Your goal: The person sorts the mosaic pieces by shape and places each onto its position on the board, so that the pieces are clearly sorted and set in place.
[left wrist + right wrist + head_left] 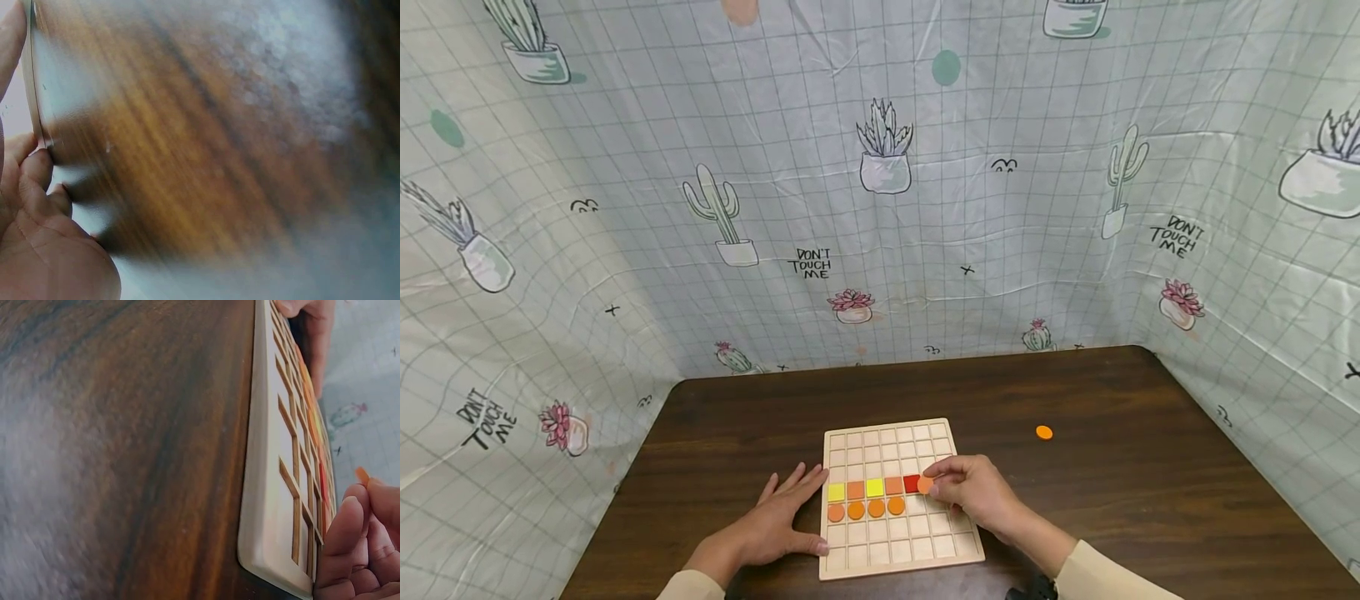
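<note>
A pale wooden grid board [925, 548] lies on the dark table. One of its rows holds several square tiles, among them a yellow tile [875, 487] and a red tile [912, 484]. In the row nearer the person sit several round discs, including an orange disc [856, 510]. My right hand [973, 492] pinches a light orange disc [925, 484] between thumb and fingers over the board, just right of the red tile; the right wrist view shows its edge at the fingertips. Fingers spread, my left hand [777, 518] rests along the board's left edge.
A loose orange disc [1044, 432] lies on the brown wooden table [1120, 483], right of the board and farther back. Behind and beside the table hangs a patterned curtain [925, 225] with printed cacti.
</note>
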`<state>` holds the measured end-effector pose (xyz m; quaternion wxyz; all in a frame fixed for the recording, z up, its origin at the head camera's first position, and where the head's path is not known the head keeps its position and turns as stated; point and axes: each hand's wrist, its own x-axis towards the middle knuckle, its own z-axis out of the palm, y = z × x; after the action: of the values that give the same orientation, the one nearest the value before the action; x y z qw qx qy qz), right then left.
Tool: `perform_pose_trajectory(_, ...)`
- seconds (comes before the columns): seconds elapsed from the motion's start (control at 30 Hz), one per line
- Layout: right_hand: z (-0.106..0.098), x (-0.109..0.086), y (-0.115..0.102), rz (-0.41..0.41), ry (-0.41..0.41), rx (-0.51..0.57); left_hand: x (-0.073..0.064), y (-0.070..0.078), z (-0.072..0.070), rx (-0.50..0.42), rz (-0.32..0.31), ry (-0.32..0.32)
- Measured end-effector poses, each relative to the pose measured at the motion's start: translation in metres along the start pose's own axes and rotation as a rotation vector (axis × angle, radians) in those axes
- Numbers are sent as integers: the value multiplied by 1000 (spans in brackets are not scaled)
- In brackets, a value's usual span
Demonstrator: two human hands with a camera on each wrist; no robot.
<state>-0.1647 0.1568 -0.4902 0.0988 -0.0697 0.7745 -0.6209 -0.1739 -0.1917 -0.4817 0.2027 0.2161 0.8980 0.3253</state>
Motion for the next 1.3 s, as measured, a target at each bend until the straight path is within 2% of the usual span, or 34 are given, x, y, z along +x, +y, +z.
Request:
perform_pose_trajectory(0.4,13,-3,-1,13,-4,-34,-2,2,1,23,-11,-14)
perform_pose_trajectory(0.53,17,-3,-1,-3,8,-99,-2,1,1,20,-4,-13)
perform_pose_trajectory(0.97,25,-2,0,-142,80,-340,1,-1,-1,4,-10,-13)
perform_pose_trajectory(1.3,27,-3,-1,-122,75,-363,-1,-2,0,-11,12,-6)
